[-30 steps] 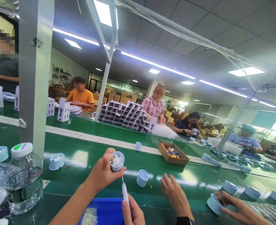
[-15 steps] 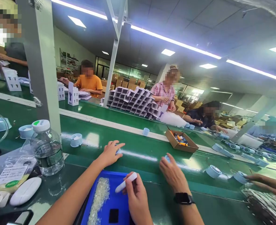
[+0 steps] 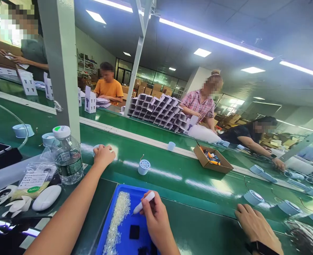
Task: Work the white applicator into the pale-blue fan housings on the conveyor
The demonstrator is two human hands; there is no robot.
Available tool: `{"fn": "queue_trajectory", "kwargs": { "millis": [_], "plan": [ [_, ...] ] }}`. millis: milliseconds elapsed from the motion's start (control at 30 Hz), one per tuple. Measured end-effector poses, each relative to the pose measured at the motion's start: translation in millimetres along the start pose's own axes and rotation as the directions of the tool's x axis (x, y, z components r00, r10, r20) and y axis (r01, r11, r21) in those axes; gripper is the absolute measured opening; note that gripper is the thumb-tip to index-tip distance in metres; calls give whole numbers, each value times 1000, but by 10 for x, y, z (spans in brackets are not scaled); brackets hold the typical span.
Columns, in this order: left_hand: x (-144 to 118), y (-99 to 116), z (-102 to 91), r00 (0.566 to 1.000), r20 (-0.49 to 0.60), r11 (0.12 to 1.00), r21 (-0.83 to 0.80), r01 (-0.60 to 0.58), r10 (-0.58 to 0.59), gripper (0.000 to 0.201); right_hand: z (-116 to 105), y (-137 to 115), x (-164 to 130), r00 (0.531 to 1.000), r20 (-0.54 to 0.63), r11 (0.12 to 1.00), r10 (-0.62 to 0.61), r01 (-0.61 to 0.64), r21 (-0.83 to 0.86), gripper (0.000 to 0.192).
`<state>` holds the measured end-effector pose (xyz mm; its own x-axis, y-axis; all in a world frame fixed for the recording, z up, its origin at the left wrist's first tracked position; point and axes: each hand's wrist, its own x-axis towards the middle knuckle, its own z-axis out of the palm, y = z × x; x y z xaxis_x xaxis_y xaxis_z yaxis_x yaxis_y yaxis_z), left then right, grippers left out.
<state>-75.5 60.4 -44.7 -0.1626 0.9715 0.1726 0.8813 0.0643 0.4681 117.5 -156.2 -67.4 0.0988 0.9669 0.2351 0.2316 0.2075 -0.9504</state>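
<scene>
My left hand (image 3: 104, 156) reaches over the green conveyor belt, its fingers curled round a light blue round plastic part (image 3: 95, 148), which is mostly covered by them. My right hand (image 3: 154, 210) grips a white pen-shaped tool (image 3: 143, 203) slantwise, its thin dark tip pointing down over a blue tray (image 3: 137, 196). Along the tray's left side lies a heap of small clear pieces (image 3: 120, 216). A black square (image 3: 134, 232) sits in the tray's middle. On the belt, between my hands and farther off, stands another light blue round part (image 3: 144, 167) with a short wire.
A water bottle (image 3: 67, 156), white computer mouse (image 3: 47, 197) and plastic bag (image 3: 34, 177) are at left. A co-worker's watch-wearing hand (image 3: 257, 223) rests at right, near more light blue parts (image 3: 253, 197). A cardboard box (image 3: 212, 161) stands across the belt. A metal post (image 3: 63, 71) rises at left.
My left hand has let go of one blue part and moved left onto another. The co-worker's hand has drawn back to the right. My right hand still holds the pen-shaped tool.
</scene>
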Motion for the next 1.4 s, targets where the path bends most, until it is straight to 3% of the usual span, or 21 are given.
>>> {"fn": "queue_trajectory", "kwargs": {
  "millis": [67, 167, 300, 600, 800, 1100, 1400],
  "plan": [
    [11, -48, -5, 999, 43, 1000, 31, 1, -2, 34, -37, 1, 3, 998, -38, 995, -41, 38, -89, 17],
    [32, -78, -26, 997, 78, 998, 57, -4, 0, 31, -132, 1, 22, 966, -207, 964, -152, 99, -247, 16],
    [55, -48, -78, 992, 124, 1000, 23, 3, -6, 25, -240, 23, 49, 926, -330, 949, -183, 79, -305, 22],
    [-62, 245, -138, 968, 233, 996, -48, -80, 89, 24, -284, 51, 76, 922, -353, 940, -158, 31, -340, 27],
    [-88, 244, -64, 971, 234, 997, 39, -62, 51, 47, -302, 78, 81, 937, -326, 943, -122, 8, -331, 28],
    [-85, 301, -100, 948, 301, 994, 10, -109, 101, 17, -257, 57, 73, 953, -271, 952, -133, 46, -303, 24],
    [-128, 370, -192, 947, 271, 978, -163, -128, 170, 20, -255, 83, 52, 963, -254, 971, -96, 35, -235, 19]
  ]
}}
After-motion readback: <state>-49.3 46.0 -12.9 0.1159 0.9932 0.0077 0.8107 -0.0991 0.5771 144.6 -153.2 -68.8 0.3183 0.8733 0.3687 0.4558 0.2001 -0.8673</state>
